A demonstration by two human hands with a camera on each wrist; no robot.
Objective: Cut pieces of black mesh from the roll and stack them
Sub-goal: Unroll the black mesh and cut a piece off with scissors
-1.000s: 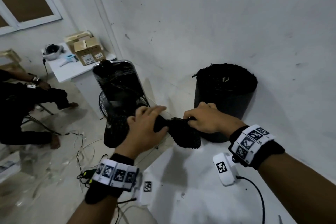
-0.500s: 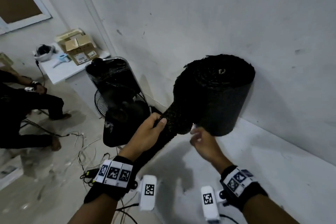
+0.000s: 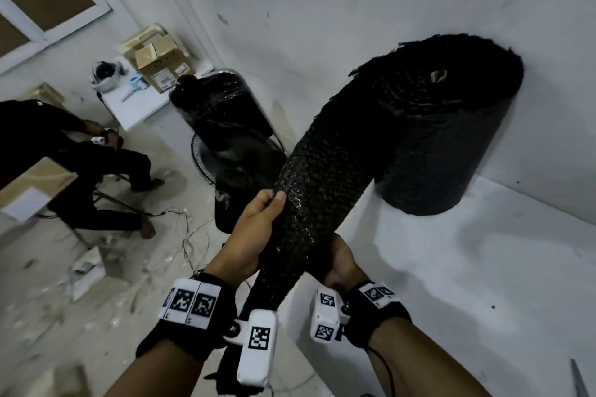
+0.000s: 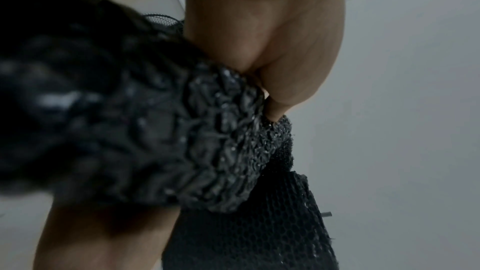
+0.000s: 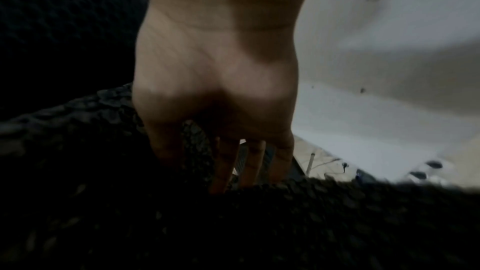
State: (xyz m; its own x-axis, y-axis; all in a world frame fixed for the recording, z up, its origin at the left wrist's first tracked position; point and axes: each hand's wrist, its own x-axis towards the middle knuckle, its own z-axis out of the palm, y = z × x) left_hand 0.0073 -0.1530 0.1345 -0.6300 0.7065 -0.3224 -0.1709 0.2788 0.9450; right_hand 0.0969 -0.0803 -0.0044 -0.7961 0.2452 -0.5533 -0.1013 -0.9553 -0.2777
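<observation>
Mesh roll (image 3: 451,126) stands upright on the white tabletop (image 3: 483,267), back against the wall. A loose strip of mesh (image 3: 322,177) runs off its left side, down toward the person, bunched into a thick rope-like band. Left hand (image 3: 254,235) has its grip clamped on the band – thumb on top, fingers wrapped round the far side. Left wrist view shows the mesh crumpled tight under the fingers (image 4: 275,110). Right hand (image 3: 342,264) sits under the band lower down, mostly hidden. The right wrist view shows its fingers (image 5: 249,163) curling into the mesh, so grip looks closed on it, not loose.

Handling, as a guess: mesh is soft, light, springy, gathers easily and prob. wants to curl back. Texture is rough, so slip is unlikely. Roll looks bulky and may tip or drag if pulled hard – better to pull low and steady. Best hold is near the strip's edges w/ both hands, spread flat before cutting. A blade tip (image 3: 577,377) shows at bottom right on the tabletop, maybe scissors, can't tell.
</observation>
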